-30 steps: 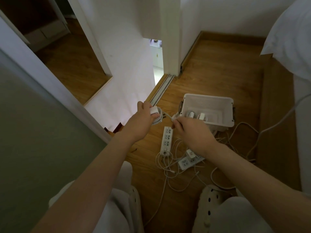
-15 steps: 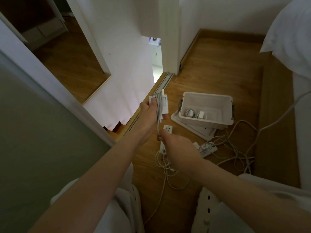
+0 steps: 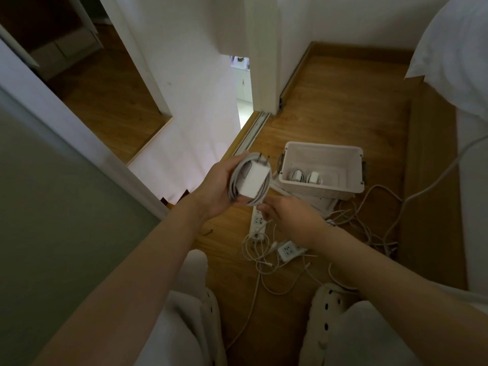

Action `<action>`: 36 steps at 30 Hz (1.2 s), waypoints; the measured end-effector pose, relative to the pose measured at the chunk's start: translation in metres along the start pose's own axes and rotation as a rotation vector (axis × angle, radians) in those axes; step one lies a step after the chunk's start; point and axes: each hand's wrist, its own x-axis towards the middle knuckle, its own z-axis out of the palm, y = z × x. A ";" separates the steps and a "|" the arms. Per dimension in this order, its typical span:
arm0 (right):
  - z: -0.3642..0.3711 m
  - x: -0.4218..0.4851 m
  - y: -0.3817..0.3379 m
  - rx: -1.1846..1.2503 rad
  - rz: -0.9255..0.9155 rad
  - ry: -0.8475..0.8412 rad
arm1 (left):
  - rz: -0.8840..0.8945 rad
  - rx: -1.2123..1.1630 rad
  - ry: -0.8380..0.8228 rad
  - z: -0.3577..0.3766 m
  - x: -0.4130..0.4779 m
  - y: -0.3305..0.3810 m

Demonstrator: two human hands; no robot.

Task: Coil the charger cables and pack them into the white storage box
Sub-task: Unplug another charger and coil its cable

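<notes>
My left hand (image 3: 216,191) grips a white charger block (image 3: 254,180) with its cable coiled in loops around it, prongs pointing up. Just below the coil, my right hand (image 3: 287,215) pinches the loose end of that cable at its fingertips. The white storage box (image 3: 351,188) stands open on the wooden floor to the right of the coil. Two coiled chargers (image 3: 306,177) lie inside it at the near left.
A white power strip (image 3: 257,223) lies under my hands, a second one (image 3: 289,250) nearer me, among tangled white cables (image 3: 369,223). The box's lid (image 3: 324,204) lies beneath it. A door track and wall stand left, a bed at right, my slippers at the bottom.
My left hand has turned the charger so its flat face points up, the cable now wound round it. My right hand moved from beside the box to just under the coil.
</notes>
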 end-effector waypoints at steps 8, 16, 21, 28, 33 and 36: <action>-0.013 0.003 0.012 -0.040 0.030 -0.012 | -0.118 0.690 -0.258 -0.017 -0.006 0.001; -0.025 0.005 0.024 -0.154 0.147 0.179 | -0.003 1.096 -0.047 -0.035 0.006 -0.018; -0.024 0.006 0.019 -0.163 0.109 0.308 | 0.219 0.946 0.121 -0.034 0.006 -0.010; -0.028 0.002 -0.001 -0.180 0.034 0.342 | 0.321 0.912 0.293 -0.032 0.011 -0.014; -0.024 -0.002 -0.017 -0.109 -0.018 0.304 | 0.435 1.095 0.401 -0.026 0.021 -0.023; -0.020 -0.005 -0.024 -0.053 -0.015 0.160 | 0.423 1.122 0.455 -0.021 0.026 -0.025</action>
